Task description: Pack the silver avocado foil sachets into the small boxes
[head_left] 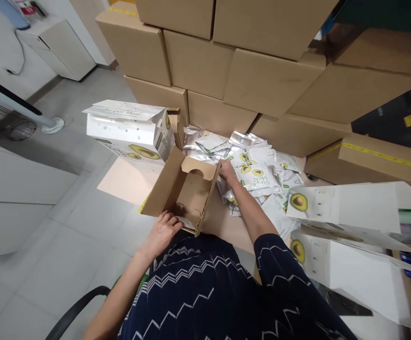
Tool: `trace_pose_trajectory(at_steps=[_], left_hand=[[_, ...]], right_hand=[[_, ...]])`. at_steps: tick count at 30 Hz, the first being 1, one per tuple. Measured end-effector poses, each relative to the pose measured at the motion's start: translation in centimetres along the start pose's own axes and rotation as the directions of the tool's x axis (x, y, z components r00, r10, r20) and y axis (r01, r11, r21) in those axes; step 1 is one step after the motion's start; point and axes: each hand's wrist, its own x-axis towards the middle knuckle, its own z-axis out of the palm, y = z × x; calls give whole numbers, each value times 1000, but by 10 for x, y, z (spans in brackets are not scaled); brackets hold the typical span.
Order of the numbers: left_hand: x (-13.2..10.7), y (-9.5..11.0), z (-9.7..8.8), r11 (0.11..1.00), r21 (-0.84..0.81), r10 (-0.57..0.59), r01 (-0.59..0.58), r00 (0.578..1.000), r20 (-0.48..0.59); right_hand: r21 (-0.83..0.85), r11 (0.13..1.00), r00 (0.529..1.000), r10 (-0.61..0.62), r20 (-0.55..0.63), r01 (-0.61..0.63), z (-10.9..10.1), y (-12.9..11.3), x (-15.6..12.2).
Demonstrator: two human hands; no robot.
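An opened brown cardboard box (193, 191) stands before me, tilted, its inside bare brown board with a rounded cut-out at the far end. My left hand (165, 230) has its fingers curled over the near end of this box. At its far right corner, my right hand (226, 171) is closed on the box's edge; those fingertips are partly hidden. Just right of that hand lies a heap of white and silver pouches (258, 175) printed with avocados. Behind the box on the left is a white avocado-printed carton (124, 126) with its top flaps partly raised.
Stacked brown cartons (198, 61) form a wall behind the table (223, 222). More white printed cartons (361, 203) stand at the right, near a brown box with yellow tape (382, 158). A black chair armrest (74, 311) is at lower left, and a fan stand (51, 123) on the floor.
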Motion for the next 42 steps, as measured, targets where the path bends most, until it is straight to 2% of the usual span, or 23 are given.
trace_pose_trajectory(at_steps=[2, 4, 7, 9, 11, 13, 15, 16, 17, 18, 20, 21, 22, 23, 25, 27, 29, 32, 37, 39, 42], left_hand=[[6, 2, 0, 1000, 1, 5, -5, 1000, -15], [14, 4, 0, 1000, -13, 17, -17, 1000, -16], [23, 8, 3, 998, -51, 24, -24, 1000, -6], [24, 10, 7, 997, -75, 15, -16, 1000, -8], [23, 10, 10, 996, -91, 0, -1, 1000, -19], [21, 10, 12, 995, -94, -13, 10, 999, -30], [19, 12, 12, 996, -89, -16, 13, 999, -39], [18, 13, 12, 996, -88, -19, 15, 999, -44], [17, 15, 12, 996, -89, -21, 17, 999, -50], [16, 16, 13, 996, -92, -26, 21, 998, -56], [15, 18, 14, 994, -101, -38, 31, 996, -75], [14, 19, 15, 994, -107, -39, 30, 996, -84], [14, 19, 16, 993, -112, -35, 25, 995, -92], [13, 19, 16, 993, -118, -32, 20, 994, -101], [13, 19, 18, 992, -122, -32, 18, 993, -117], [13, 19, 19, 993, -115, -38, 22, 990, -139], [14, 20, 20, 994, -104, -38, 21, 985, -166], [15, 21, 22, 994, -107, -37, 16, 979, -199], [16, 22, 30, 990, -143, -43, 3, 960, -277], [16, 21, 33, 990, -141, -62, 21, 954, -292], [15, 21, 34, 983, -159, -138, 93, 945, -297]], right_hand=[[146, 985, 987, 110, -117, -92, -6, 10, -7], [337, 933, 950, 211, -230, -126, -12, 21, -18], [571, 818, 890, 311, -334, -72, -28, 37, -38], [662, 749, 851, 336, -402, 17, -46, 45, -53], [688, 707, 795, 319, -516, 163, -69, 50, -69], [635, 692, 709, 252, -659, 345, -95, 47, -90], [545, 676, 620, 164, -767, 496, -121, 34, -114], [503, 666, 592, 114, -798, 550, -133, 24, -128], [470, 657, 583, 57, -810, 589, -144, 10, -140], [447, 652, 601, -16, -799, 612, -152, -5, -152], [418, 663, 699, -226, -678, 621, -162, -40, -170], [399, 676, 748, -355, -560, 619, -163, -58, -175], [368, 692, 777, -479, -409, 620, -160, -76, -177], [324, 710, 781, -577, -240, 625, -154, -94, -176], [200, 734, 737, -672, 72, 649, -136, -124, -168], [74, 727, 684, -671, 287, 682, -113, -145, -154], [2, 707, 639, -640, 426, 707, -92, -158, -141], [-7, 704, 590, -591, 550, 711, -73, -168, -127], [-4, 683, 467, -495, 732, 730, -65, -184, -120], [-41, 698, 462, -427, 778, 715, -63, -190, -118], [-51, 755, 510, -388, 768, 653, -59, -195, -115]])
